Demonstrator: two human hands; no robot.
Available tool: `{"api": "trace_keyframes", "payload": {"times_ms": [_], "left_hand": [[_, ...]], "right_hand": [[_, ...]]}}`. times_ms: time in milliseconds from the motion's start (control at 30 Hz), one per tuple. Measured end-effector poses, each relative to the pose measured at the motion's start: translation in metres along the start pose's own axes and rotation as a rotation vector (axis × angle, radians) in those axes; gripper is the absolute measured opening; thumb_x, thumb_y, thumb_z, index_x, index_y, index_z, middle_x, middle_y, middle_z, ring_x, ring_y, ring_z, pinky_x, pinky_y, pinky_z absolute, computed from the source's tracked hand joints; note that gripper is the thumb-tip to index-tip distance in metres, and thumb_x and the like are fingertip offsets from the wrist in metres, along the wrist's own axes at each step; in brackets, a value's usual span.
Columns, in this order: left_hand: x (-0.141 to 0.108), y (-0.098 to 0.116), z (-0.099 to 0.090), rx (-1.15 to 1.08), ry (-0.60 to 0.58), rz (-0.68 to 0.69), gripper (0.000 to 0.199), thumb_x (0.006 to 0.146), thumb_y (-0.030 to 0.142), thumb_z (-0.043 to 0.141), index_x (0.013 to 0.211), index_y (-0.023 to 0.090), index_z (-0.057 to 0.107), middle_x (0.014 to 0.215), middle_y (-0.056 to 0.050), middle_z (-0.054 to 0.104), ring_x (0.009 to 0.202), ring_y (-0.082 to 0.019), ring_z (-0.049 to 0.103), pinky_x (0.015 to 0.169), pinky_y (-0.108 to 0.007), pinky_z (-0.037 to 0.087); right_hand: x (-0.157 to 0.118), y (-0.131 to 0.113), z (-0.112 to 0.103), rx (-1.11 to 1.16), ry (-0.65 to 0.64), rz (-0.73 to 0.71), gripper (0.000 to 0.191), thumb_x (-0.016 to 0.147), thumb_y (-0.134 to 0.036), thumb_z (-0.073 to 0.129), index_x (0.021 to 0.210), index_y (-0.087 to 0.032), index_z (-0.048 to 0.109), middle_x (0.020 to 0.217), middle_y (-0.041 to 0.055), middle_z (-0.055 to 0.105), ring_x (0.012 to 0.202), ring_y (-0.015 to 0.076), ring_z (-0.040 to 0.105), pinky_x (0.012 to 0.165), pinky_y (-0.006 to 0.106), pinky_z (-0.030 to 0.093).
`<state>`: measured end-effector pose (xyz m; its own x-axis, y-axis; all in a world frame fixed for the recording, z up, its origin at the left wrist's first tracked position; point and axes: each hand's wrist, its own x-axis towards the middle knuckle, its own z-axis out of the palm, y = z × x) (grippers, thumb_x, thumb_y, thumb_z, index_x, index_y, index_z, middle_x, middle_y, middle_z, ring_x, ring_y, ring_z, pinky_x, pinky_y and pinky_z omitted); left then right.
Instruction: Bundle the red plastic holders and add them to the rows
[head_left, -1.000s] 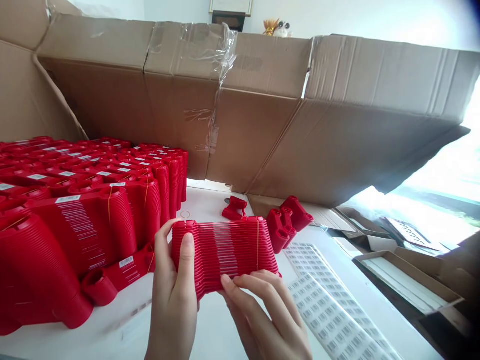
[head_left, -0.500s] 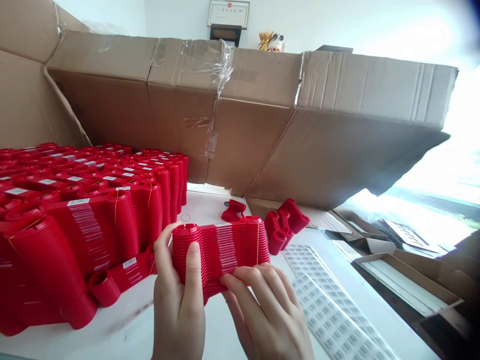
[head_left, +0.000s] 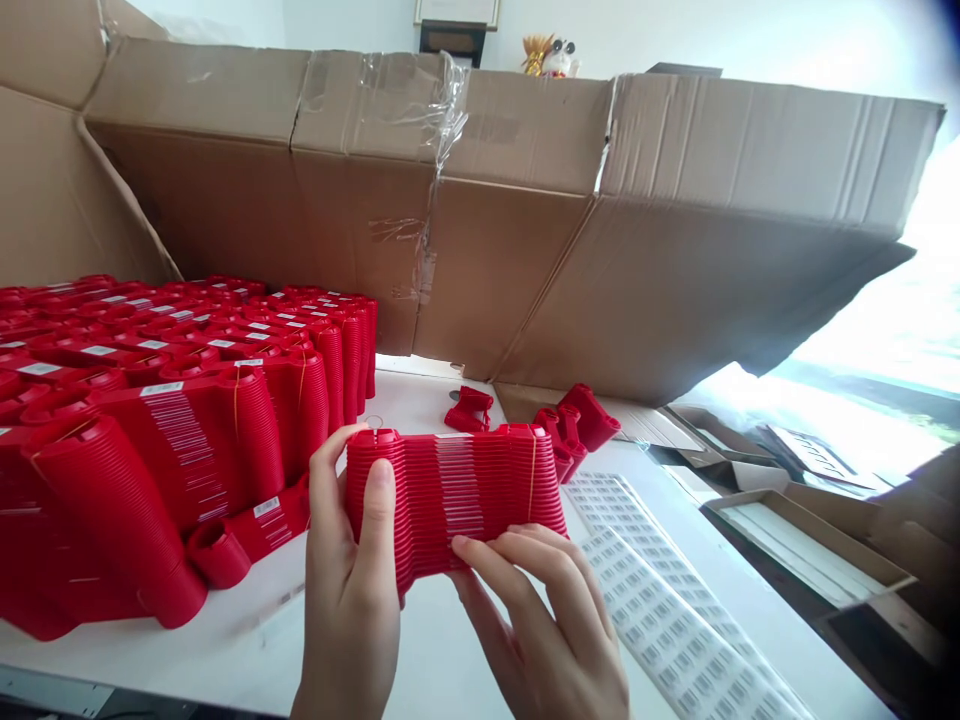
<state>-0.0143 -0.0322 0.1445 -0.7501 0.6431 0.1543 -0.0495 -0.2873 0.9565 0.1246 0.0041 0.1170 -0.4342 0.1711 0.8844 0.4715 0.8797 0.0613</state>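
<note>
Red stack (head_left: 461, 490), long axis crosswise: left end clasped by left hand (head_left: 354, 590), lower edge touched by half-curled right hand (head_left: 553, 620), its grip unclear.

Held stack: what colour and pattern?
The held stack is red, with a column of thin pale stripes near its middle; shows best in the head view.

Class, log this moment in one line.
left hand: gripping ribbed red plastic stack; right hand: touching its lower edge; white rectangular label sheets: on white table
</note>
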Motion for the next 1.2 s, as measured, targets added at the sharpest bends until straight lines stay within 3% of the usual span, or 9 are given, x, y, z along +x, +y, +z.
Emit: {"api": "trace_keyframes", "payload": {"times_ms": [200,367,533,800,967,1100,1200], "left_hand": [[0.0,0.003,-0.001,0.013,-0.002,0.007,0.043,0.095,0.063,0.055,0.125,0.032,0.06,0.122,-0.002,0.068,0.111,-0.025,0.065,0.089,-0.035,0.058],[-0.003,0.001,0.002,0.041,0.026,0.094,0.04,0.096,0.059,0.057,0.125,0.031,0.059,0.12,-0.003,0.067,0.105,-0.021,0.064,0.081,-0.029,0.056],[-0.005,-0.003,0.007,0.049,0.055,0.14,0.038,0.098,0.056,0.056,0.126,0.031,0.056,0.115,-0.003,0.067,0.096,-0.019,0.063,0.075,-0.027,0.053],[-0.004,-0.004,0.006,0.085,0.048,0.188,0.04,0.098,0.056,0.055,0.127,0.029,0.056,0.125,-0.006,0.064,0.106,-0.022,0.062,0.079,-0.03,0.052],[-0.002,-0.008,0.003,0.071,-0.016,0.092,0.045,0.097,0.06,0.053,0.131,0.03,0.056,0.129,-0.006,0.065,0.111,-0.024,0.063,0.081,-0.032,0.054],[0.004,-0.01,0.001,0.034,-0.013,0.052,0.047,0.096,0.062,0.054,0.13,0.03,0.057,0.127,-0.006,0.066,0.115,-0.027,0.062,0.091,-0.037,0.053],[0.011,-0.008,-0.002,-0.016,0.008,0.022,0.043,0.095,0.061,0.057,0.124,0.029,0.06,0.116,-0.004,0.069,0.104,-0.023,0.066,0.081,-0.031,0.055]], "right_hand": [[-0.002,0.0,-0.003,0.014,-0.035,-0.012,0.025,0.094,-0.003,0.064,0.117,-0.011,0.07,0.104,0.0076,0.059,0.099,0.0214,0.057,0.097,0.038,0.048],[0.011,-0.004,-0.002,-0.03,-0.022,0.041,0.014,0.094,-0.003,0.062,0.104,-0.011,0.069,0.097,0.0079,0.063,0.09,0.0203,0.057,0.083,0.034,0.051],[0.015,-0.009,-0.005,-0.14,-0.105,0.043,0.014,0.098,-0.011,0.06,0.108,-0.01,0.069,0.098,0.0114,0.066,0.091,0.0238,0.061,0.081,0.037,0.054],[0.007,-0.01,-0.001,-0.124,-0.137,0.053,0.027,0.094,-0.001,0.053,0.111,-0.013,0.071,0.099,0.0105,0.067,0.087,0.0223,0.061,0.077,0.036,0.054],[0.01,-0.006,0.001,-0.035,-0.088,0.046,0.025,0.095,0.0,0.051,0.096,-0.016,0.069,0.086,0.0056,0.069,0.075,0.0176,0.059,0.071,0.032,0.055],[0.008,-0.012,-0.001,0.004,-0.052,0.06,0.024,0.099,-0.003,0.049,0.102,-0.016,0.068,0.086,0.005,0.07,0.078,0.0177,0.063,0.074,0.032,0.057],[0.001,-0.019,-0.007,-0.025,0.075,0.016,0.016,0.097,-0.006,0.059,0.101,-0.019,0.068,0.082,0.0007,0.067,0.078,0.0166,0.067,0.083,0.032,0.059]]}}
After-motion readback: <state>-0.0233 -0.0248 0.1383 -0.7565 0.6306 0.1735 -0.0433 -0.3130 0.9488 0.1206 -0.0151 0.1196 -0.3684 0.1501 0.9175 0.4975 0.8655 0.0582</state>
